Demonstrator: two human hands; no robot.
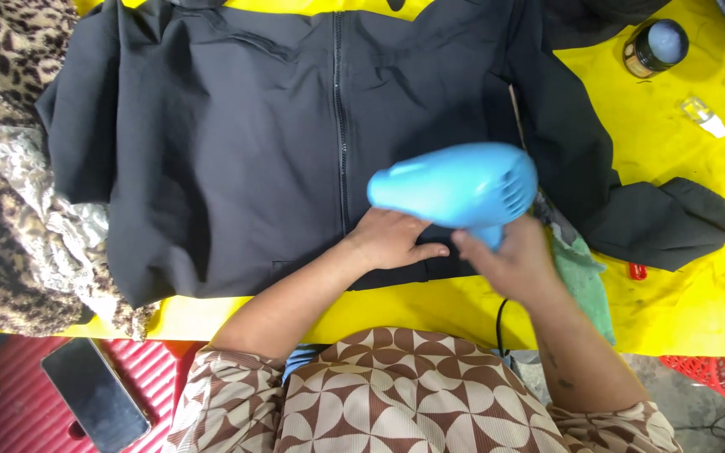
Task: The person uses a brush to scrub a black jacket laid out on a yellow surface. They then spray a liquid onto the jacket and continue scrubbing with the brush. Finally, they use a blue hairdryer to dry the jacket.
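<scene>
Your right hand (520,262) is wrapped around the handle of a light-blue plastic hair dryer (456,186), fingers curled shut on the grip; its rounded body hangs just above the front of a dark grey zip-up jacket (245,151), nozzle toward your left. Your left hand (389,239) lies flat on the jacket's lower hem beside the zipper, palm down, fingers together and thumb stretched toward the other hand, gripping nothing. The jacket lies spread face up on a yellow work table (698,310), one sleeve trailing off to your right. A black cord (498,323) drops from under the dryer over the table's near edge. A folded green cloth (585,281) sits just beside your right wrist, partly beneath the sleeve. At the far right corner of the table stand a small round dark jar (654,46) and a clear little bottle (703,116), well apart from your hands. A heap of leopard-print fabric (2,168) lies on your left, and a black phone (94,394) rests on a red ribbed surface (18,403) below it.
</scene>
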